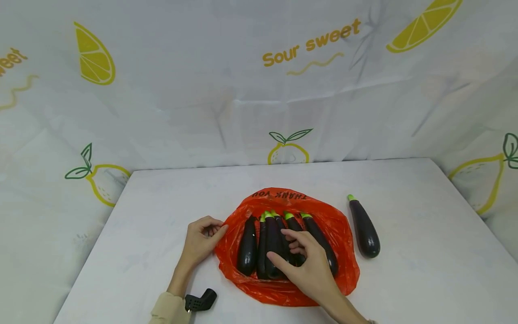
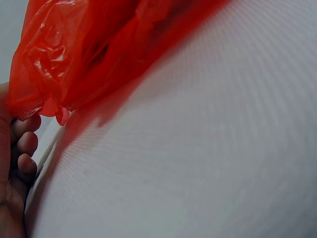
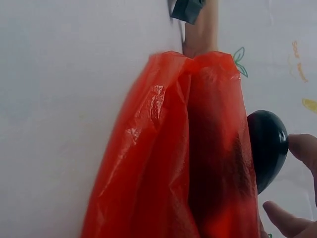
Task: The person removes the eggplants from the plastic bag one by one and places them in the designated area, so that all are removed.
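Pinching the near-left rim of the red bag [image 1: 349,270], my left hand [image 1: 202,238] has thumb and forefinger closed together on the thin plastic; in the left wrist view its other fingers curl loosely below the bag's edge. My right hand [image 1: 306,265] reaches in over the bag from its near-right side, thumb and forefinger well parted and the remaining fingers bent. They stand above a thick middle eggplant [image 1: 274,240], with no grip on it that I can see; in the right wrist view one fingertip comes up to a dark eggplant's end, but I cannot tell whether it touches.

Inside the bag I make out six eggplants lying side by side, the green stems that show pointing to the bag's far edge, where upside-down THANK YOU lettering [image 1: 279,195] runs. A loose eggplant [image 1: 366,231] lies just to the right of the bag, directly on the white worktop [image 1: 417,274], its stem end away from me.

To the near left of the bag are my beige sleeve [image 1: 170,309] and a black device [image 1: 201,300] at its cuff. Beyond the bag hangs a pale cloth [image 1: 182,112] printed with lemons and "Sour sweet".
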Demonstrator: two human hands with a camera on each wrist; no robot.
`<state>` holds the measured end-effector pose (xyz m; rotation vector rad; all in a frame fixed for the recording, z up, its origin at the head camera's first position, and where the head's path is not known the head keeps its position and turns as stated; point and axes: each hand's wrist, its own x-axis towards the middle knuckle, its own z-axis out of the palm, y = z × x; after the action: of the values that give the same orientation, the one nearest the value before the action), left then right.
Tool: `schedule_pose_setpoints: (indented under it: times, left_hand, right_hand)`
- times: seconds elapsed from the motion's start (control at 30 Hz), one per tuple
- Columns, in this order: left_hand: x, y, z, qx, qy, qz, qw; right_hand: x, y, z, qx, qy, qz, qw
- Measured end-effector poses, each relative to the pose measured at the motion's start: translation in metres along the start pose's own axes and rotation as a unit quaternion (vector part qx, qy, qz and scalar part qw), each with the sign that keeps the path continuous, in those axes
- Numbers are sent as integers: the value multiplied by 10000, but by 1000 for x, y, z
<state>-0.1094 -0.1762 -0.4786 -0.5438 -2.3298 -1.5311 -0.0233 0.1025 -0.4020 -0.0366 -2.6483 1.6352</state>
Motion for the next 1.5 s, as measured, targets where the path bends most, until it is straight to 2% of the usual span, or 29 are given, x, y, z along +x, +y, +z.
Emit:
schedule_pose_setpoints:
  times: [0.17, 0.53, 0.8, 1.13, 1.5]
  left_hand:
    - [0, 1, 0, -49, -19, -42, 10000]
    - [0, 1, -1, -39, -62, -84, 9999]
    - [0, 0, -1, 3, -50, -90, 9999]
    - [0, 1, -1, -36, -45, -81, 9999]
    - [0, -2, -1, -31, -24, -64, 10000]
  right_hand:
    - [6, -1, 2, -335, -285, 258, 9987]
    - [6, -4, 4, -265, -614, 432, 9968]
    - [4, -4, 7, 364, -610, 553, 9959]
    - [2, -6, 5, 752, -505, 619, 9940]
    - [0, -8, -9, 713, -420, 514, 9952]
